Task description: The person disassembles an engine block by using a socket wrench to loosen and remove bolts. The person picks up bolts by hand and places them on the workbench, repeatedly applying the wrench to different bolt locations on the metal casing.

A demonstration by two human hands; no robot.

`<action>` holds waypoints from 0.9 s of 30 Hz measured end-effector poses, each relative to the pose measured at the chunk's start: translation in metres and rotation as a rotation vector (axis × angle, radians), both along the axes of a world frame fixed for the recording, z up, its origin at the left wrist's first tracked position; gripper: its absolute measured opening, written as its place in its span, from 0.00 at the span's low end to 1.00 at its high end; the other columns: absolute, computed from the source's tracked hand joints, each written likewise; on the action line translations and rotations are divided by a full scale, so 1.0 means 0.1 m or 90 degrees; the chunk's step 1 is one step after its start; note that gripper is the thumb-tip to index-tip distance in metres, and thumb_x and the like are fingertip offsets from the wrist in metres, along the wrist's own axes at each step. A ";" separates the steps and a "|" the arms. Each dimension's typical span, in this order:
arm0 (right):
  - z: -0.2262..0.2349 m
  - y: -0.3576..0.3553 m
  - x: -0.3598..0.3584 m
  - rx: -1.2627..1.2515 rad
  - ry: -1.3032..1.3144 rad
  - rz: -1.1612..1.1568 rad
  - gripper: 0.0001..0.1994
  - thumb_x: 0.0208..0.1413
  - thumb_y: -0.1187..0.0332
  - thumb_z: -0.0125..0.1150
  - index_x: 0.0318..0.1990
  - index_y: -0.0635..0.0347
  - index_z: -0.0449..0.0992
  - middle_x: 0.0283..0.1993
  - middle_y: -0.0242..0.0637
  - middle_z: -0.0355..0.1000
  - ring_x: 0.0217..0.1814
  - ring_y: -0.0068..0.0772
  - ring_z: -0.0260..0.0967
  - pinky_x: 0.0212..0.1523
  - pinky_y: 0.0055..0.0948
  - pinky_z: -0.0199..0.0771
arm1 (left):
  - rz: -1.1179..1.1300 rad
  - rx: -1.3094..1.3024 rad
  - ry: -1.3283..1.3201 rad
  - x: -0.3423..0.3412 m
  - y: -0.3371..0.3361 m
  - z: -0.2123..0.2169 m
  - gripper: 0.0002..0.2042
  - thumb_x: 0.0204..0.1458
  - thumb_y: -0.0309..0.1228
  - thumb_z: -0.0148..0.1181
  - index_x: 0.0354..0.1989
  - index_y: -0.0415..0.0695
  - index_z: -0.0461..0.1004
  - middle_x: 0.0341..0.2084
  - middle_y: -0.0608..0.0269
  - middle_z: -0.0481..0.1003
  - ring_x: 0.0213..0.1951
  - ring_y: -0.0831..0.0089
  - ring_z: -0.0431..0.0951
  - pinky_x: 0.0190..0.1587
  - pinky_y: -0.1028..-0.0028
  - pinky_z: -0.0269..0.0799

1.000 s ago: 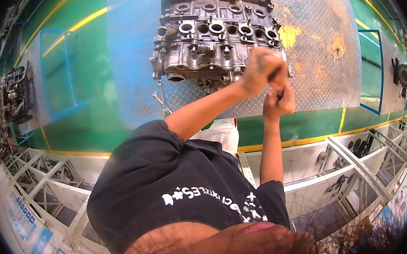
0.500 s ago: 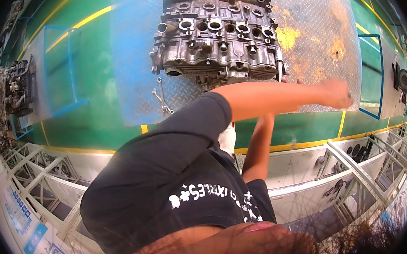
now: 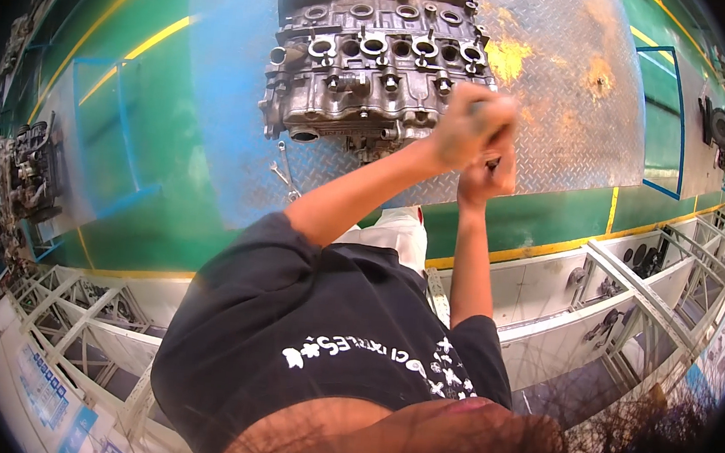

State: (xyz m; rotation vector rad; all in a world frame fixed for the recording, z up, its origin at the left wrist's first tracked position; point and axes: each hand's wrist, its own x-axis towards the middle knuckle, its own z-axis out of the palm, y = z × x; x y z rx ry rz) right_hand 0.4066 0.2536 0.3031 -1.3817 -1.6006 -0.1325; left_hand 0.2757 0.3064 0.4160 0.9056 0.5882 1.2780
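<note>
A grey metal engine block [image 3: 339, 104] with round ports and bolts stands on a diamond-plate metal table [image 3: 553, 122]. My left hand [image 3: 473, 126] is closed, slightly blurred, in front of the block's near right corner. Just below it and close against it, my right hand [image 3: 487, 179] is curled, with a small dark bit showing between its fingers. What either hand grips is hidden by the fingers. Two wrenches [image 3: 281, 168] lie on the plate left of my left forearm.
Another engine [image 3: 32, 163] sits at the far left, and dark machinery with a wheel [image 3: 720, 133] at the far right. A white metal frame rack [image 3: 632, 293] runs along the near right. Yellow lines mark the green floor [image 3: 165, 218].
My left hand has swung back from the far right to the block's corner, beside my right hand. My right hand, mostly behind my left arm before, now shows. The view has shifted slightly.
</note>
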 end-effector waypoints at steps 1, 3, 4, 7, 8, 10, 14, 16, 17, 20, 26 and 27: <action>-0.09 -0.05 0.00 -0.038 0.144 -0.025 0.14 0.51 0.77 0.65 0.47 0.59 0.83 0.34 0.31 0.78 0.31 0.27 0.74 0.34 0.31 0.76 | -0.038 0.010 0.025 0.14 0.11 0.13 0.23 0.63 0.37 0.52 0.13 0.41 0.66 0.12 0.63 0.67 0.16 0.79 0.65 0.19 0.71 0.58; -0.01 0.02 -0.14 -0.069 0.448 -0.068 0.08 0.62 0.70 0.65 0.42 0.67 0.80 0.34 0.27 0.76 0.36 0.18 0.68 0.41 0.29 0.74 | -0.120 0.018 0.163 0.54 0.45 0.33 0.24 0.62 0.41 0.54 0.14 0.41 0.69 0.12 0.63 0.68 0.16 0.78 0.65 0.20 0.69 0.60; 0.10 0.05 -0.19 -0.068 0.447 -0.074 0.08 0.62 0.70 0.65 0.42 0.67 0.80 0.34 0.27 0.76 0.36 0.18 0.68 0.41 0.29 0.74 | -0.166 0.011 0.272 0.79 0.57 0.41 0.25 0.62 0.44 0.55 0.15 0.41 0.71 0.12 0.64 0.69 0.16 0.75 0.65 0.21 0.69 0.61; 0.08 0.13 -0.30 -0.016 0.498 -0.156 0.09 0.58 0.68 0.69 0.41 0.65 0.81 0.33 0.28 0.77 0.40 0.24 0.73 0.49 0.30 0.74 | -0.174 0.097 0.444 1.60 0.79 0.29 0.25 0.58 0.47 0.56 0.22 0.35 0.77 0.19 0.46 0.76 0.24 0.56 0.75 0.33 0.57 0.73; 0.05 0.12 -0.28 -0.020 0.498 -0.145 0.09 0.58 0.68 0.69 0.41 0.65 0.81 0.33 0.28 0.77 0.40 0.24 0.73 0.49 0.30 0.74 | -0.162 0.150 0.499 1.86 0.81 0.08 0.24 0.57 0.48 0.57 0.24 0.34 0.79 0.22 0.40 0.78 0.27 0.49 0.78 0.38 0.54 0.75; 0.03 0.11 -0.19 -0.039 0.437 -0.082 0.10 0.57 0.67 0.69 0.41 0.64 0.81 0.34 0.30 0.77 0.41 0.24 0.73 0.48 0.30 0.74 | -0.164 0.144 0.517 2.13 0.76 -0.17 0.24 0.57 0.48 0.57 0.25 0.35 0.80 0.24 0.38 0.79 0.29 0.47 0.78 0.40 0.53 0.75; -0.15 0.02 0.26 -0.065 0.343 -0.032 0.11 0.55 0.66 0.70 0.41 0.64 0.81 0.36 0.31 0.79 0.41 0.24 0.74 0.47 0.29 0.75 | -0.114 0.075 0.365 1.64 0.58 0.22 0.25 0.58 0.47 0.56 0.24 0.31 0.77 0.21 0.41 0.78 0.25 0.50 0.78 0.34 0.56 0.74; -0.36 0.00 0.53 -0.136 0.280 -0.085 0.11 0.54 0.66 0.70 0.39 0.63 0.82 0.34 0.33 0.80 0.37 0.25 0.75 0.41 0.32 0.77 | -0.009 0.011 0.228 1.05 0.38 0.38 0.24 0.59 0.44 0.56 0.19 0.34 0.73 0.16 0.51 0.74 0.19 0.61 0.74 0.25 0.61 0.69; -0.29 0.03 0.62 -0.131 0.159 0.007 0.08 0.58 0.72 0.64 0.44 0.58 0.85 0.37 0.32 0.83 0.35 0.28 0.80 0.35 0.34 0.78 | 0.073 -0.022 0.153 0.78 0.24 0.33 0.24 0.61 0.43 0.54 0.18 0.36 0.70 0.14 0.55 0.70 0.17 0.66 0.71 0.23 0.65 0.66; 0.22 0.21 0.32 -0.101 0.012 0.084 0.18 0.46 0.75 0.65 0.47 0.51 0.85 0.30 0.29 0.78 0.32 0.33 0.77 0.33 0.34 0.76 | 0.192 -0.064 -0.115 0.12 -0.20 -0.19 0.23 0.64 0.41 0.46 0.16 0.43 0.64 0.12 0.60 0.66 0.15 0.72 0.65 0.20 0.70 0.63; 0.05 0.00 0.00 -0.067 0.015 0.040 0.17 0.50 0.72 0.66 0.49 0.51 0.84 0.30 0.29 0.77 0.33 0.34 0.77 0.37 0.34 0.77 | 0.069 -0.021 -0.052 0.02 -0.14 -0.19 0.24 0.64 0.41 0.51 0.15 0.42 0.65 0.13 0.64 0.68 0.18 0.76 0.68 0.22 0.75 0.65; -0.19 -0.08 0.05 -0.117 0.111 -0.077 0.14 0.52 0.70 0.66 0.48 0.55 0.83 0.32 0.31 0.78 0.35 0.32 0.77 0.39 0.34 0.77 | 0.009 -0.040 0.008 0.22 -0.02 0.02 0.24 0.63 0.41 0.53 0.15 0.39 0.68 0.14 0.60 0.71 0.18 0.71 0.70 0.23 0.72 0.67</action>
